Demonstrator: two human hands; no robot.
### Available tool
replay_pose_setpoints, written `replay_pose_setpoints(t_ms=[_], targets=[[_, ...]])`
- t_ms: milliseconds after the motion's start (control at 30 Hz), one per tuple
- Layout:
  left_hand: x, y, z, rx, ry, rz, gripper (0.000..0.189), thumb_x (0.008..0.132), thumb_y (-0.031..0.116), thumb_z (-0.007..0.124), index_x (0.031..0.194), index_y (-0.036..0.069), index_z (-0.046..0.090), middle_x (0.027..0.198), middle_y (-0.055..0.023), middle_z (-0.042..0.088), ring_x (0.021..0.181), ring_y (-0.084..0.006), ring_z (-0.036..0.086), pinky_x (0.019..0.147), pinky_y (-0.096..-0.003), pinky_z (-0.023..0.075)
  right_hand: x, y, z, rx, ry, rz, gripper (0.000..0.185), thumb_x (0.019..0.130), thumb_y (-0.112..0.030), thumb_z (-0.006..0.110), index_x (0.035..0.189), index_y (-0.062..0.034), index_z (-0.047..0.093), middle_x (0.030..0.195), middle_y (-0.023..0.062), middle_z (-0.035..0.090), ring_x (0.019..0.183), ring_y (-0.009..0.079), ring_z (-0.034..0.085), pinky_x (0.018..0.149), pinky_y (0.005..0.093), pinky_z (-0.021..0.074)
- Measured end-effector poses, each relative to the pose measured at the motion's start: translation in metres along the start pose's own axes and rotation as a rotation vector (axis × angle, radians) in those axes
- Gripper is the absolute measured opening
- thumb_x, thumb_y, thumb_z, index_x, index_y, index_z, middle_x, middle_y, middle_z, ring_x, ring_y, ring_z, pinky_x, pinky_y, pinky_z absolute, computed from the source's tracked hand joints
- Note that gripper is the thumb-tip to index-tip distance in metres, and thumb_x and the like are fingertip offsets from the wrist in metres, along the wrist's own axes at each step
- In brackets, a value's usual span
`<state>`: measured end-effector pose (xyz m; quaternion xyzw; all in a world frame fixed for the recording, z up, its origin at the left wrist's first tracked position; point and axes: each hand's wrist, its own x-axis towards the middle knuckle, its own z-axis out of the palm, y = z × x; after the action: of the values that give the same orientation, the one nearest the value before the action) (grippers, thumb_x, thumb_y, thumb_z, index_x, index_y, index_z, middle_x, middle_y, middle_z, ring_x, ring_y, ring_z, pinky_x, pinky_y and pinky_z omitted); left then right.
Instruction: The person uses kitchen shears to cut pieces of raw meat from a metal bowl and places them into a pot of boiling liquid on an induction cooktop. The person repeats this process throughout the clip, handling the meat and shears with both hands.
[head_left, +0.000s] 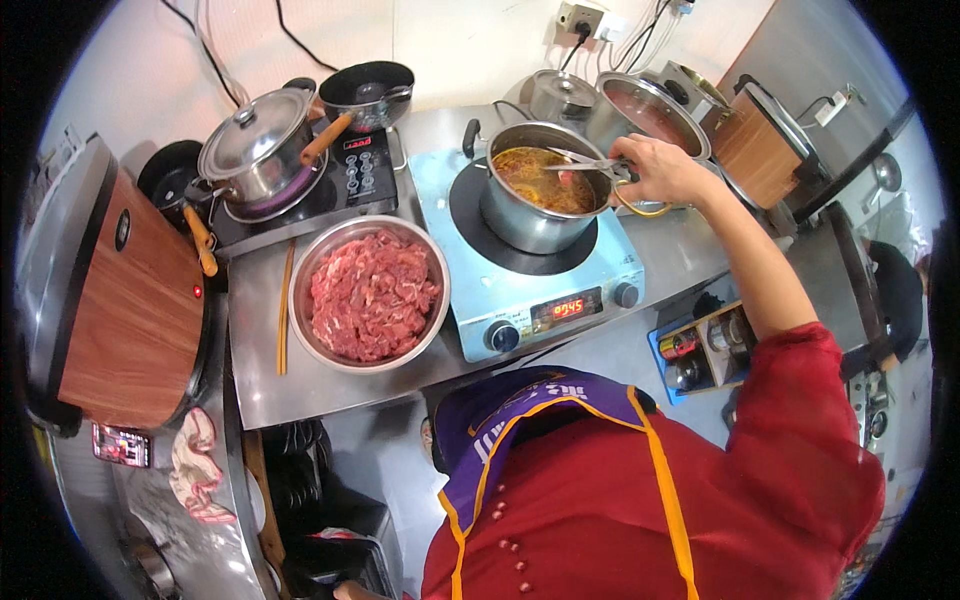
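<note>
My right hand (651, 169) is closed around a pair of metal scissors (592, 163), whose blades reach over a steel pot (536, 229). Oily orange-brown broth (536, 184) fills much of that pot, and a small pinkish piece shows just below the blades. The pot stands on a light-blue induction cooker (487, 300) with a lit display. To its left, a steel bowl (444, 300) holds many slices of raw red meat (375, 292). Wooden chopsticks (285, 307) lie beside the bowl. Only a bit of my left hand (354, 591) shows at the bottom edge, near a black bin (360, 559); its fingers are hidden.
A lidded steel pot (255, 142) sits on a black cooker (375, 184) at the back left, near small pans. Large wood-patterned cookers stand at far left (139, 300) and right (757, 150). Another large pot (652, 112) is behind my right hand. A person (896, 300) is at far right.
</note>
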<state>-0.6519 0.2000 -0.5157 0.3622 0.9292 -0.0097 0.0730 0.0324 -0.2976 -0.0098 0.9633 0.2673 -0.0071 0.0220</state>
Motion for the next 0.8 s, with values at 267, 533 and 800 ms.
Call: replay_pose_setpoints(t_ms=[267,533,800], targets=[[-0.007,-0.011,-0.029,-0.087,0.132,0.282,0.028,0.090,0.008,0.061,0.117,0.002,0.068,0.113,-0.0202,0.072,0.101,-0.0351,0.071,0.084,-0.0472,0.0579,0.013,-0.015,-0.003,-0.470,-0.002,-0.198,0.059,0.064,-0.042,0.087,0.106,-0.0078,0.064,0.099,0.0097,0.062,0.103,0.0273,0.062,0.090,0.0390,0.0448],[-0.193,0.094,-0.129,-0.993,-0.174,1.023,0.027,0.090,-0.002,0.063,0.116,0.000,0.064,0.110,-0.0174,0.064,0.098,-0.0301,0.063,0.090,-0.0378,0.0519,0.029,-0.018,-0.036,-0.520,0.119,-0.322,0.061,0.061,-0.031,0.089,0.108,-0.0061,0.061,0.100,0.0093,0.057,0.106,0.0275,0.057,0.094,0.0402,0.0418],[-0.452,0.236,-0.272,-0.647,-0.532,2.120,0.018,0.087,0.000,0.067,0.104,0.004,0.070,0.101,-0.0121,0.066,0.089,-0.0298,0.063,0.082,-0.0378,0.0522,-0.013,-0.037,-0.029,0.139,0.135,-0.109,0.051,0.067,-0.022,0.086,0.109,-0.0056,0.062,0.094,0.0128,0.061,0.096,0.0340,0.062,0.083,0.0432,0.0504]])
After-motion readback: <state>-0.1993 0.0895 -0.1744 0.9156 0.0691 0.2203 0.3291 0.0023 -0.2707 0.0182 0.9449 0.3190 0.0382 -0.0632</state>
